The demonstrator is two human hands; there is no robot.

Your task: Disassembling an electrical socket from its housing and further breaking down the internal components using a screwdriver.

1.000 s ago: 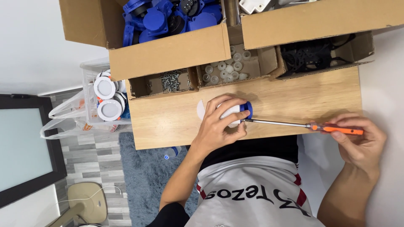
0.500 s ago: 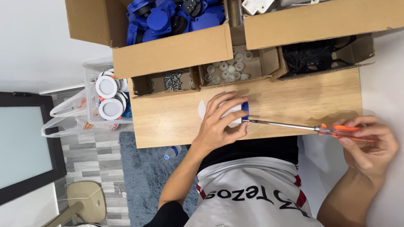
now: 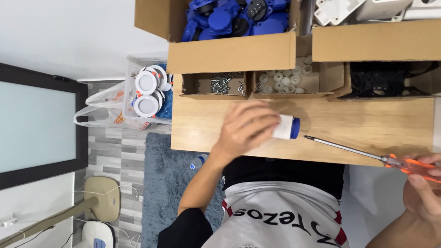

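Looking down over my own chest here, so everything reads upside down. My left hand (image 3: 248,126) is curled over a small white cylindrical plastic part with a blue cap end (image 3: 287,127), fingers wrapped round the white body and pinning it against the light wooden tabletop (image 3: 367,124). Only the blue end and a bit of white stick out past my fingertips. It sits roughly mid-table, just in front of the row of little boxes.

My right hand (image 3: 425,193) is way off at the edge of the view, fingers closed on the clear orange handle of a long thin screwdriver (image 3: 349,148). The metal shaft runs diagonally across the table edge, and the tip is just beside the blue cap, not touching it as far as I can see.

Behind the part there's a row of low open cardboard trays: one with a pile of small silver screws (image 3: 223,84), one with small white round plastic pieces (image 3: 285,79), and one full of black rubbery rings or cables (image 3: 381,80), can't tell which. Further back sits a bigger cardboard box of blue round housings (image 3: 229,18) and another box with white plastic casings (image 3: 349,9).

Off the table's side, a clear plastic bin holds round white downlight fittings (image 3: 147,92), with a plastic bag (image 3: 98,112) hanging next to it. The floor has a blue-grey shaggy rug (image 3: 161,183).
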